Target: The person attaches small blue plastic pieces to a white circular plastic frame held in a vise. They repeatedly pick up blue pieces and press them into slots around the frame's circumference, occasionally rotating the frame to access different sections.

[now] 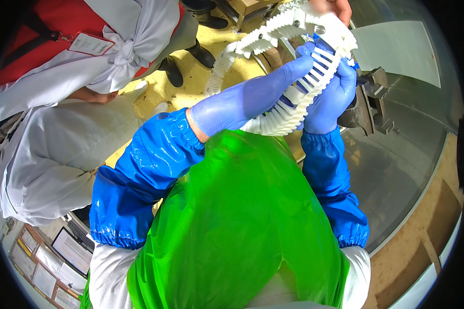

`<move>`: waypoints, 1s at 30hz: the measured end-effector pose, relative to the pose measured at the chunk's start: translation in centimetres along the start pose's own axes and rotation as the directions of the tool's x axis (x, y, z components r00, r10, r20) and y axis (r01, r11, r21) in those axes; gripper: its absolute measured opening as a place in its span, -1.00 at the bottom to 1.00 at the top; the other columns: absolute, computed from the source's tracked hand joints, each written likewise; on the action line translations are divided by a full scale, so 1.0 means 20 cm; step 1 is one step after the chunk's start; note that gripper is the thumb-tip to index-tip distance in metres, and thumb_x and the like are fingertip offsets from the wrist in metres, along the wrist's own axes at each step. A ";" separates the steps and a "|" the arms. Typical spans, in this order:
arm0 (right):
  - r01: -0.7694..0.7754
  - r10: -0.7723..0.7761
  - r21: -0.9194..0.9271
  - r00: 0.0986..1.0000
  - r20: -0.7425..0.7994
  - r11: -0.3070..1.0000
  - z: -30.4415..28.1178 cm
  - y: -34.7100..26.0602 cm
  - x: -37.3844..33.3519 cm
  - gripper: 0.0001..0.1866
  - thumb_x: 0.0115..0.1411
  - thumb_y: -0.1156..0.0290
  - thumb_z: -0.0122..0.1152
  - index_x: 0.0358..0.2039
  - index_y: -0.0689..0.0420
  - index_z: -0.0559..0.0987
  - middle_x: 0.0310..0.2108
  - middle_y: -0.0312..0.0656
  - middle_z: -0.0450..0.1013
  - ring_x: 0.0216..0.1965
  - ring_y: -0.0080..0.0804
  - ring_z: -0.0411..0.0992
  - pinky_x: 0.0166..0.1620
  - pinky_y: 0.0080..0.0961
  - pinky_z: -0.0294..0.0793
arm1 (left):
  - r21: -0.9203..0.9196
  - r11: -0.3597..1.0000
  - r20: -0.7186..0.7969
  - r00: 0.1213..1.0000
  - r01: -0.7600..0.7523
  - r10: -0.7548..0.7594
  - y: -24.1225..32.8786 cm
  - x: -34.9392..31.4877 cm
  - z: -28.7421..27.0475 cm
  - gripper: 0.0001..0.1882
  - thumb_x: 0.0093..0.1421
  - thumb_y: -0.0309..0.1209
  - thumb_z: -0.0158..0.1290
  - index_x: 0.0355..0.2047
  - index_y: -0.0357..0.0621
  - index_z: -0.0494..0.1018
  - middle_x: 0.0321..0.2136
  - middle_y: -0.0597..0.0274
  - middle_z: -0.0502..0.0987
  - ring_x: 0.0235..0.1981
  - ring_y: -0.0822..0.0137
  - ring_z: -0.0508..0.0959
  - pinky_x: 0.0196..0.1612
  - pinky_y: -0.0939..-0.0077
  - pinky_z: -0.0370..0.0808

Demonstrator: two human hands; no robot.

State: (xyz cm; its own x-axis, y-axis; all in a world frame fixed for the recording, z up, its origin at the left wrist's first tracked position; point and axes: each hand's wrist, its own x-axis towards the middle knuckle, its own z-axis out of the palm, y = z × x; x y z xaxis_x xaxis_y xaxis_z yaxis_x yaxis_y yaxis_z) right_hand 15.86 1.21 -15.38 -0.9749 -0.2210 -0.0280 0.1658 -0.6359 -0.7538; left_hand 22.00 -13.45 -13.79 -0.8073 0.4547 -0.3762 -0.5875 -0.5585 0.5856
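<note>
A long white plastic segmented chain [278, 123], with ribbed links and round metal pin ends, curls in a loop in front of me. My left hand [247, 100], in a blue-violet glove, is closed around its slatted section, the thumb lying along the links. Just to the right, my right hand [327, 105], gloved alike, grips the same section from its outer side; some of its fingers are hidden behind the links. Another person's bare hand [340, 10] is at the chain's upper end. Small bright blue bits show between the links near my fingertips.
A dark metal vise [366, 108] stands on the grey metal table [407, 139] beside my right hand. A pale translucent sheet [397, 49] lies behind it. At left stands a person in white clothing [62, 149], close to my left arm. Dark boots [172, 72] show on the yellow floor [162, 95].
</note>
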 end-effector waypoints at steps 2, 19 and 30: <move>-0.025 0.017 0.130 0.998 0.061 0.991 -0.02 0.00 0.00 -0.58 0.39 0.37 -0.15 0.08 0.41 0.48 -0.14 0.10 0.58 -0.17 -0.15 0.62 -0.06 -0.27 0.67 | 0.038 0.999 -0.016 1.000 0.001 0.000 0.01 -0.01 0.01 -0.26 0.37 0.27 -0.06 0.25 -0.08 0.37 -0.13 0.14 0.62 -0.24 0.32 0.68 -0.13 0.38 0.66; 0.184 -0.193 -0.391 0.981 0.017 0.902 -0.09 0.02 -0.04 -0.67 0.35 0.53 -0.01 0.02 0.41 0.57 -0.11 0.11 0.62 -0.16 -0.20 0.65 -0.03 -0.31 0.68 | 0.102 0.994 -0.011 0.999 0.044 -0.043 -0.03 0.06 -0.02 -0.22 0.36 0.30 -0.08 0.22 -0.14 0.40 -0.08 0.15 0.61 -0.14 0.30 0.65 -0.04 0.35 0.63; -0.064 0.067 -0.037 0.995 0.074 0.997 -0.14 -0.01 -0.04 -0.56 0.41 0.29 -0.13 0.16 0.30 0.43 -0.08 -0.03 0.57 -0.06 -0.26 0.60 0.07 -0.27 0.61 | 0.226 0.956 0.088 0.981 -0.190 0.174 -0.16 0.12 -0.13 -0.30 0.45 0.15 -0.07 0.36 -0.10 0.23 0.06 0.15 0.53 -0.08 0.27 0.64 -0.02 0.26 0.65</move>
State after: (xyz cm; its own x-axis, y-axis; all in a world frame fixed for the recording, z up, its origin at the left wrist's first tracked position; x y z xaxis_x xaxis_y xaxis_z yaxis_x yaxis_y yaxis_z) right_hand 16.25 3.51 -17.03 -0.9480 -0.3169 -0.0297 0.2224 -0.5926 -0.7742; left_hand 21.88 -12.38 -18.47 -0.8890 0.4100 -0.2040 -0.3957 -0.4634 0.7929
